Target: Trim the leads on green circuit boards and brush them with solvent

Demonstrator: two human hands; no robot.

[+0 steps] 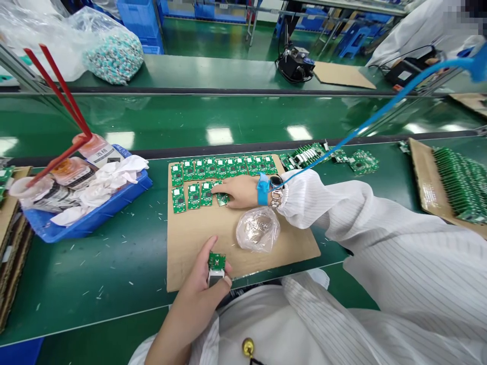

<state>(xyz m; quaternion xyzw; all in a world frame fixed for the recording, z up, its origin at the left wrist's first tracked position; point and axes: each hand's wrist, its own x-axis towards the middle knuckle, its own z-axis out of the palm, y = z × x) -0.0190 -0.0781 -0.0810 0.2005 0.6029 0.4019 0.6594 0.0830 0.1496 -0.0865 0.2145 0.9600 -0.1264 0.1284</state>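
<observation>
My left hand (198, 291) is low in the view at the front edge of the cardboard sheet (190, 248). It is shut on a small green circuit board (216, 260) with a silver metal part (215, 277) at its lower end. My right hand (239, 191) lies on the sheet, its fingertips on a green circuit board (222, 199) at the end of the lower row. Rows of similar boards (220, 167) lie under and beside those fingers. A blue wrist strap (263, 188) with a coiled blue cord (335, 142) circles my right wrist, next to a watch (276, 181).
A crumpled clear plastic bag (257, 229) lies on the sheet near my hands. To the left stands a blue tray (91, 223) holding white cloth and packets. More boards lie on cardboard (422, 187) at right. A co-worker's white sleeve (418, 30) shows beyond the far green bench.
</observation>
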